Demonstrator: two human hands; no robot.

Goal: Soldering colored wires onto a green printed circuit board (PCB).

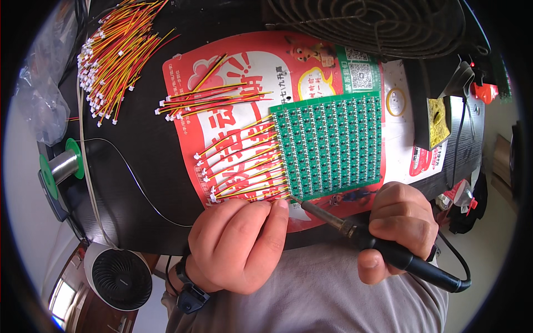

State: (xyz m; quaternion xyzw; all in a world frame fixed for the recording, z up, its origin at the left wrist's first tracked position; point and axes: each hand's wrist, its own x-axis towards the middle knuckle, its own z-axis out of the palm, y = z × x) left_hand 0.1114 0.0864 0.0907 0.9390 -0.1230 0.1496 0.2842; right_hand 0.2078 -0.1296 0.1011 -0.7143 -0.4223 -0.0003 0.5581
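Head view. The right hand (401,222) is clamping its fingers around the black handle of a soldering iron (383,250), and the iron's metal tip is reaching left to the near left corner of the green circuit board panel (328,145). The left hand (240,244) is closing its fingers together at that same corner, pinching something thin at the joint; whether it is a wire end or solder cannot be told. The panel is lying on a red and white printed sheet (233,72) in the middle of the dark table (139,166).

Judged technique for this joint: the tip should be resting on pad and wire end together, the left fingers should be staying back from the hot metal, and the wire should be kept motionless until the joint sets.

The panel is a grid of many small identical boards. Red and yellow wire leads (244,166) with white plugs are fanning out from its left edge, and a loose bundle of the same leads (211,97) is lying farther away. A larger heap of leads (114,55) is sitting at the far left, with a solder spool (62,165) on the left edge.
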